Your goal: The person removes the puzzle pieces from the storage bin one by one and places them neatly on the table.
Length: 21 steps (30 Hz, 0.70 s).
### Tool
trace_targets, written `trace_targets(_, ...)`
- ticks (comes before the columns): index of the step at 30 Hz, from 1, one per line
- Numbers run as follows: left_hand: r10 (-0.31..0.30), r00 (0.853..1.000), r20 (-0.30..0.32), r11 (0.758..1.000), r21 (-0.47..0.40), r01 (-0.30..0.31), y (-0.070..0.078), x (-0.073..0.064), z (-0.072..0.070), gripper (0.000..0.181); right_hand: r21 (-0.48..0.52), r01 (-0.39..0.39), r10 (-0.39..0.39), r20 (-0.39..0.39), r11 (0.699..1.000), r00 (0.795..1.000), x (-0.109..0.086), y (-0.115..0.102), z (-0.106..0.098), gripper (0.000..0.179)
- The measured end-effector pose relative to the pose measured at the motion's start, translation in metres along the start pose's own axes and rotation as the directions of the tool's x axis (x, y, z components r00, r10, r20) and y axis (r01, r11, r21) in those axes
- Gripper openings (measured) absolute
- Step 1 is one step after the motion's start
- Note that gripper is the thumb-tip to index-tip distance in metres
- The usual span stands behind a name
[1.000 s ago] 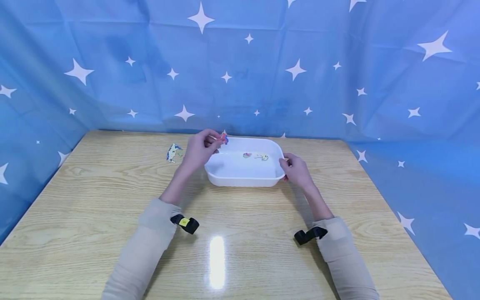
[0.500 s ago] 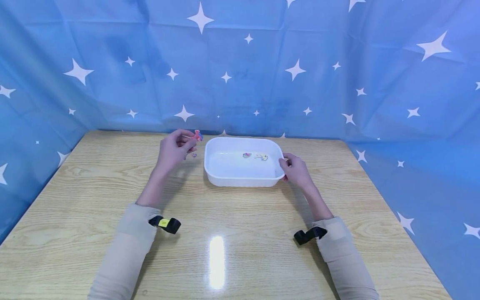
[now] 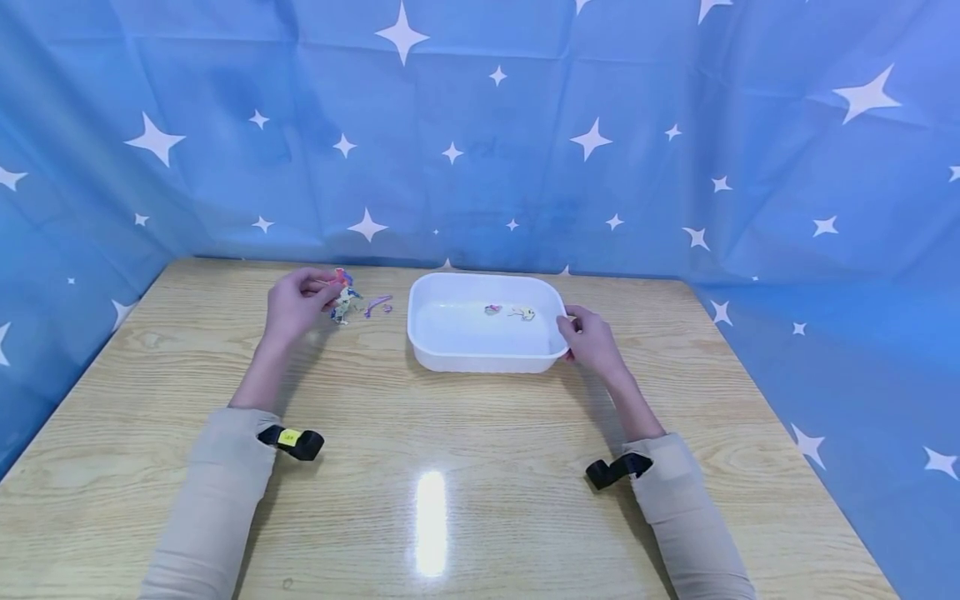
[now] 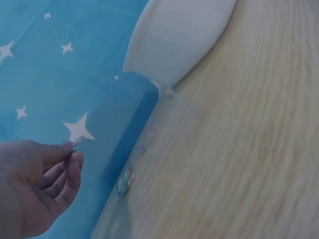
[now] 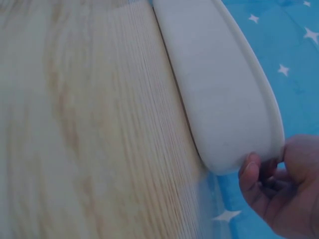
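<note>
My left hand [image 3: 295,306] pinches a thin red-and-blue cut-out figure [image 3: 342,277] between thumb and fingertips, at the table's back left. In the left wrist view the figure [image 4: 77,142] shows nearly edge-on. Just below it, a pale cut-out with blue and green marks [image 3: 342,309] lies on the table, partly covered in the head view. Beside that lie a purple curved piece [image 3: 377,305] and a tiny purple bit [image 3: 387,308]. My right hand [image 3: 594,340] grips the right end of a white plastic basin [image 3: 480,364], thumb over the rim.
Inside the basin lie a small pink-and-purple cut-out [image 3: 492,309] and a yellowish one [image 3: 523,314]. The wooden table [image 3: 517,483] ends at a blue star-patterned curtain [image 3: 480,192] close behind the basin.
My left hand has moved left from over the basin's left rim to above the pale cut-out, still pinching the red-and-blue figure. My right hand and the basin have stayed put.
</note>
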<state>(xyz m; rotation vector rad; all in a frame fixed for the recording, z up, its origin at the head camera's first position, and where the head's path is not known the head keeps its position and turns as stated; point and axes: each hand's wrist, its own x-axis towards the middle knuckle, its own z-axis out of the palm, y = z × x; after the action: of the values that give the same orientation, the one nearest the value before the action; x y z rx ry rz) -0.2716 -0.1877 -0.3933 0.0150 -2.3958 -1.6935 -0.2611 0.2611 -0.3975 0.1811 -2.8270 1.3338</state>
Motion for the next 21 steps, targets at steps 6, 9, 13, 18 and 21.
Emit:
trace_targets(6,-0.065,0.997,-0.044,0.993,0.092,0.069,-0.014,0.0,-0.011,0.031,0.003,-0.015,0.015,-0.001,1.0,1.0,0.001,0.002,0.001,0.043)
trace_targets(9,-0.078,0.994,-0.077,0.982,0.165,0.09,-0.019,-0.001,-0.014,0.031,0.004,-0.015,0.015,-0.002,1.0,1.0,0.001,0.002,0.0,0.043)
trace_targets(13,-0.092,0.991,-0.096,0.964,0.239,0.113,-0.023,-0.001,-0.016,0.033,0.0,-0.001,0.001,-0.001,1.0,1.0,0.0,0.001,0.0,0.044)
trace_targets(18,-0.104,0.99,-0.099,0.946,0.297,0.13,-0.028,0.001,-0.018,0.032,0.001,0.006,-0.006,-0.001,1.0,1.0,0.0,0.0,0.0,0.043)
trace_targets(21,-0.106,0.99,-0.091,0.935,0.331,0.131,-0.03,0.003,-0.018,0.029,-0.003,0.003,-0.003,0.001,1.0,1.0,-0.001,0.0,0.0,0.044)
